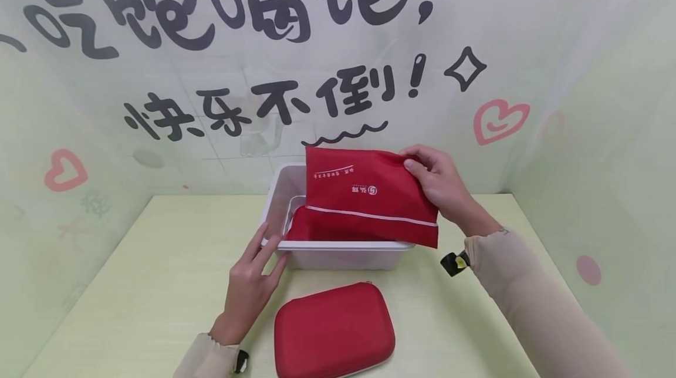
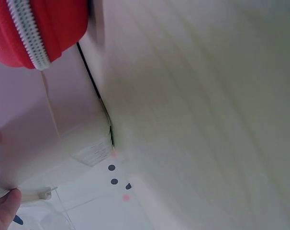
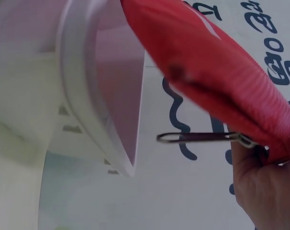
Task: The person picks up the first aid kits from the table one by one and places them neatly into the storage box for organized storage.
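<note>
A flat red zip pouch with upside-down white lettering and a white zipper line is tilted up over a white plastic bin. My right hand pinches its upper right corner, thumb on the near face. In the right wrist view the pouch bulges slightly, and a dark loop pull hangs beside the hand. At the bin's front left corner my left hand grips the rim, thumb against the front wall. Inside the bin lies more red fabric, partly hidden by the pouch.
On the table, just in front of the bin, lies a red hard zip case; its white zipper shows in the left wrist view. A lettered wall stands close behind the bin, with side walls left and right.
</note>
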Tool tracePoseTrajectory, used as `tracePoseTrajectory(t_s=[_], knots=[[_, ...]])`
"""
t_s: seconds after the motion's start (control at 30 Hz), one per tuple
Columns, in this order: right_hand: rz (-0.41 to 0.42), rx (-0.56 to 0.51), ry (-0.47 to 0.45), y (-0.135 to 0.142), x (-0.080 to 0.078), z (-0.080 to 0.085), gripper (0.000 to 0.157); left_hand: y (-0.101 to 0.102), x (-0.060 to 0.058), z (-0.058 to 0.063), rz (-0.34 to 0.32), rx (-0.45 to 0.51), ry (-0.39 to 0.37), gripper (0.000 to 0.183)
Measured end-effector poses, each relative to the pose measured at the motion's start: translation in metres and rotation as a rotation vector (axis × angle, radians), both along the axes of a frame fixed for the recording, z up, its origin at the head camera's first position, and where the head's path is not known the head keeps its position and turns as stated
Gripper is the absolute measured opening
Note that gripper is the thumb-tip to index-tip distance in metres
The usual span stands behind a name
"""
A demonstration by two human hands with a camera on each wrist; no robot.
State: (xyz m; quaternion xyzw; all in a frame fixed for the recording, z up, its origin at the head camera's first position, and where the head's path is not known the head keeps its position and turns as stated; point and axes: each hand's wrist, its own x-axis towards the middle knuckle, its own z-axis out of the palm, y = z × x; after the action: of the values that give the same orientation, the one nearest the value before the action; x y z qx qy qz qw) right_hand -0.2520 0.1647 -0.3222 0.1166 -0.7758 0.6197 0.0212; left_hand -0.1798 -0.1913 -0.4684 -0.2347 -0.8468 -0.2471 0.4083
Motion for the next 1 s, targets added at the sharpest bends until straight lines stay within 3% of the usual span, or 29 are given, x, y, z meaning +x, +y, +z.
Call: tracePoseTrajectory(t_s=[0.53,1.0], knots=[[0.066,0.03,-0.031,-0.026,-0.009,0.001,0.025,-0.001,0.0,0.0,0.005,-0.008,-0.038,0.061],[0.066,0.055,-0.055,-0.051,-0.019,-0.003,0.022,0.0,0.001,0.0,0.02,-0.016,-0.056,0.062]])
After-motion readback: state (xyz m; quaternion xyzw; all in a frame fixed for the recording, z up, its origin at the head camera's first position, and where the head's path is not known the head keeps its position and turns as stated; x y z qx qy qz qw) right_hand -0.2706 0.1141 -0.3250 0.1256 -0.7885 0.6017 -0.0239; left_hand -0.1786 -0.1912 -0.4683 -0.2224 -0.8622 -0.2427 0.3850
